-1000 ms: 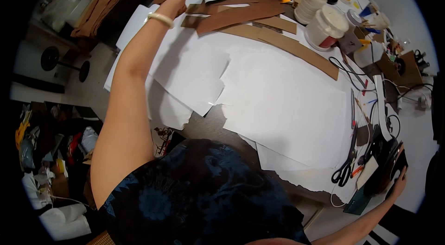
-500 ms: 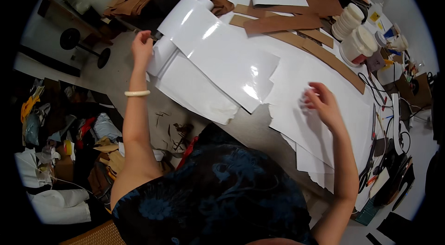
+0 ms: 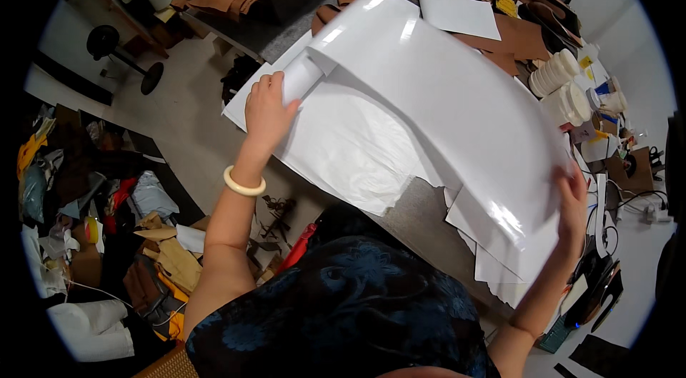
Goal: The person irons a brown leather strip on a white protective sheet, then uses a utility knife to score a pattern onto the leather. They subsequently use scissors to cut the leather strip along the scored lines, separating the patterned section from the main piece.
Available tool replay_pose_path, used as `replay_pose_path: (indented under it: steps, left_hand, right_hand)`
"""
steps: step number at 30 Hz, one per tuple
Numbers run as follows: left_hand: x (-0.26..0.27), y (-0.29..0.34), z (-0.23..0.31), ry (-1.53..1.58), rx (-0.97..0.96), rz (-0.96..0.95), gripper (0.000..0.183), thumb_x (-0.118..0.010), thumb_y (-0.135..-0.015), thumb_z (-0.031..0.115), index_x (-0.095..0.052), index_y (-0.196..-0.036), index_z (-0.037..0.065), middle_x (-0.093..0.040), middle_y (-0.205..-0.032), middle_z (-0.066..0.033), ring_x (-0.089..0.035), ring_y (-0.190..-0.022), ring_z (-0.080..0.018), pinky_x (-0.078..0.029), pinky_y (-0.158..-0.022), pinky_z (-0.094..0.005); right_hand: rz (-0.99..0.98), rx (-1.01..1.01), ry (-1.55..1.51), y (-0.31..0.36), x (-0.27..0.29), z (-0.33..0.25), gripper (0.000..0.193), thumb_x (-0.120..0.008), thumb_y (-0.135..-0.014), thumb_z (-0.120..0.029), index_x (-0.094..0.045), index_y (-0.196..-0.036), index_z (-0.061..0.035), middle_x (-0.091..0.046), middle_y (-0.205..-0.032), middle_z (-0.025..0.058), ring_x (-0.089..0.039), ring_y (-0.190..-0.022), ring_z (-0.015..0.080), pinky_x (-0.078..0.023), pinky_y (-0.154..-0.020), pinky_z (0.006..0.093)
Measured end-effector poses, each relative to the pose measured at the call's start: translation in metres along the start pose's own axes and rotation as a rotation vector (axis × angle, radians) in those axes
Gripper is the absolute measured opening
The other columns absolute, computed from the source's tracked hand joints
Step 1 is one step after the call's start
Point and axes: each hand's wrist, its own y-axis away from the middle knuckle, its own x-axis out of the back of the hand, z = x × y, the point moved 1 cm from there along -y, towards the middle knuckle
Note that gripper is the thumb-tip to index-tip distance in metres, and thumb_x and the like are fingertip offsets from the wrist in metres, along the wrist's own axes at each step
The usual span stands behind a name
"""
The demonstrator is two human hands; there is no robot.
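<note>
Stretching between two hands, head view: a glossy white sheet (image 3: 443, 85), bowed above flat white paper (image 3: 343, 146) on a grey table (image 3: 418, 210). Left hand (image 3: 269, 112) curled around the sheet's rolled end (image 3: 303, 82), fingers over the top. Right hand (image 3: 572, 196) bent closed on the sheet's right edge, fingertips blurred. Brown pieces (image 3: 511, 36) beyond the sheet. White jars (image 3: 568, 103) at right; near them a bottle with a yellow label (image 3: 585, 62), print too small to read.
</note>
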Motion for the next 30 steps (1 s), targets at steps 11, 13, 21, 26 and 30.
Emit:
replay_pose_path:
  steps: [11, 13, 21, 26, 30]
  left_hand:
    - [-0.014, 0.002, -0.006, 0.033, -0.045, -0.043, 0.066, -0.077, -0.08, 0.021, -0.054, -0.138, -0.001, -0.063, -0.118, -0.0216, -0.061, -0.108, -0.0385, -0.051, -0.094, -0.0465]
    - [-0.002, -0.011, -0.017, 0.148, 0.012, -0.153, 0.066, -0.072, -0.084, 0.027, -0.053, -0.138, -0.006, -0.064, -0.122, -0.0267, -0.062, -0.114, -0.0411, -0.05, -0.098, -0.0457]
    - [-0.02, -0.044, -0.051, 0.09, -0.134, -0.123, 0.072, -0.084, -0.081, 0.037, -0.058, -0.132, -0.007, -0.058, -0.129, -0.0274, -0.057, -0.116, -0.0434, -0.047, -0.101, -0.048]
    - [-0.035, -0.053, -0.058, 0.061, -0.102, -0.157, 0.084, -0.085, -0.08, 0.033, -0.046, -0.146, -0.001, -0.056, -0.134, -0.025, -0.056, -0.122, -0.0448, -0.047, -0.101, -0.0477]
    - [-0.034, -0.062, -0.047, 0.024, -0.042, -0.215, 0.074, -0.085, -0.078, 0.026, -0.05, -0.139, 0.002, -0.057, -0.132, -0.0237, -0.058, -0.119, -0.0447, -0.048, -0.099, -0.0484]
  right_hand:
    - [0.32, -0.118, 0.588, 0.022, 0.194, 0.165, 0.015, -0.061, -0.104, -0.017, -0.061, -0.101, -0.0024, -0.061, -0.078, 0.0026, -0.053, -0.066, 0.0096, -0.043, -0.061, 0.0275]
    - [0.47, -0.036, 0.804, 0.027, 0.139, 0.13, 0.017, -0.06, -0.103, -0.016, -0.064, -0.105, 0.0001, -0.069, -0.086, 0.0122, -0.066, -0.075, 0.0192, -0.051, -0.069, 0.0326]
    - [0.454, 0.39, 0.678, 0.005, 0.03, 0.099, 0.012, -0.061, -0.096, -0.007, -0.068, -0.103, 0.0, -0.068, -0.102, 0.0179, -0.064, -0.097, 0.0354, -0.049, -0.089, 0.0408]
    - [0.573, -0.027, 0.552, -0.008, 0.081, 0.153, 0.023, -0.062, -0.098, -0.017, -0.067, -0.112, 0.0, -0.074, -0.104, 0.018, -0.072, -0.094, 0.0292, -0.055, -0.083, 0.0397]
    - [0.539, -0.35, 0.612, 0.015, 0.08, 0.166, 0.041, -0.072, -0.092, -0.029, -0.063, -0.12, -0.0007, -0.072, -0.111, 0.0181, -0.07, -0.099, 0.0309, -0.054, -0.089, 0.0407]
